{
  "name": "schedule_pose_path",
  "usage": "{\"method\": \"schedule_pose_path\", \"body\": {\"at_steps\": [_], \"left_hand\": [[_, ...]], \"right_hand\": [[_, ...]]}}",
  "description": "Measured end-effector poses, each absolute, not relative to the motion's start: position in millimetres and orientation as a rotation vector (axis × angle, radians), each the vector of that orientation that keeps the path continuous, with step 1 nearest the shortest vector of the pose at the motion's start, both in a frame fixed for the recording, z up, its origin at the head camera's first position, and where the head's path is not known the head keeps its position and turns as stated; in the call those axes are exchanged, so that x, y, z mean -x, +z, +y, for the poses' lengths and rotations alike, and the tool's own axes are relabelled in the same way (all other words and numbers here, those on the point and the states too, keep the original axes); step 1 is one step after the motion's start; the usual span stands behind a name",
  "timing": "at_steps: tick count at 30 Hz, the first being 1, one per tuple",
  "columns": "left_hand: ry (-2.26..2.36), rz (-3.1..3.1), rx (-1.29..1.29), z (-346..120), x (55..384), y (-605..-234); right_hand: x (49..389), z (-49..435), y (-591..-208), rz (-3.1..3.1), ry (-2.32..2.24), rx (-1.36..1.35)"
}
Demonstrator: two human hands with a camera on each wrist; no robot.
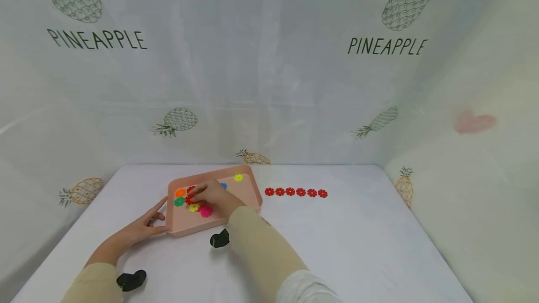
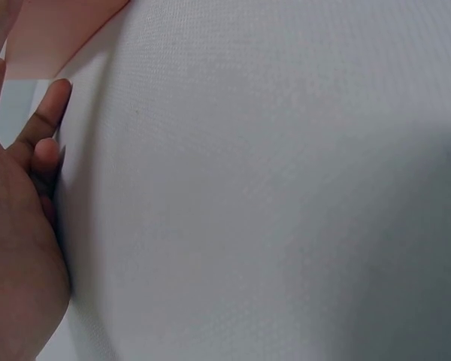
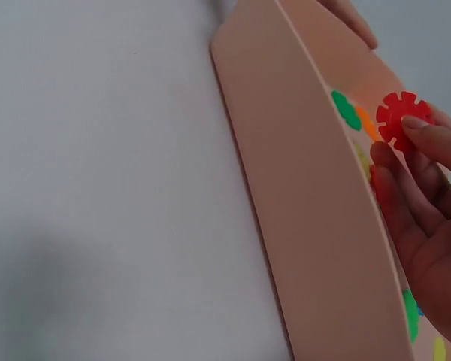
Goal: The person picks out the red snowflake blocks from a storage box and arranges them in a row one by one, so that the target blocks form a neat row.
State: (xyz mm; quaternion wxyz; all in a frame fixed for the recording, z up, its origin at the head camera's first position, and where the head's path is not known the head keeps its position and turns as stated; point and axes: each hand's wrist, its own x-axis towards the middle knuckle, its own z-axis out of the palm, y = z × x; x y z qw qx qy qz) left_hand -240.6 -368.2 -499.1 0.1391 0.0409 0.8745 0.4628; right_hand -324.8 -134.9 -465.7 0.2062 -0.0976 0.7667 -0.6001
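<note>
A shallow pink tray holds several flower-shaped plastic discs with notched edges. Over its left part, my right hand pinches a red notched disc between thumb and fingers; the right wrist view shows it raised just above the tray's rim. Near that hand lie a green disc, an orange disc and a pink disc. My left hand rests on the table beside the tray, fingers spread, with thumb and fingertip against the tray's left side.
Right of the tray, several red discs lie in a straight row on the white table. A yellow disc sits in the tray's far right part. Behind the table hangs a pale curtain printed with pineapples.
</note>
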Motion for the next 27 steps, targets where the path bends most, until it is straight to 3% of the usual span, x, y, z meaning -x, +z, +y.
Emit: {"method": "schedule_pose_path", "body": {"at_steps": [14,27], "left_hand": [[1.262,2.57,-0.108,-367,238,-495],[1.295,2.571,-0.144,-369,239,-499]], "right_hand": [[312,-81,-440,2.167,-1.679,0.358],[336,-50,-436,2.184,-1.704,0.349]]}}
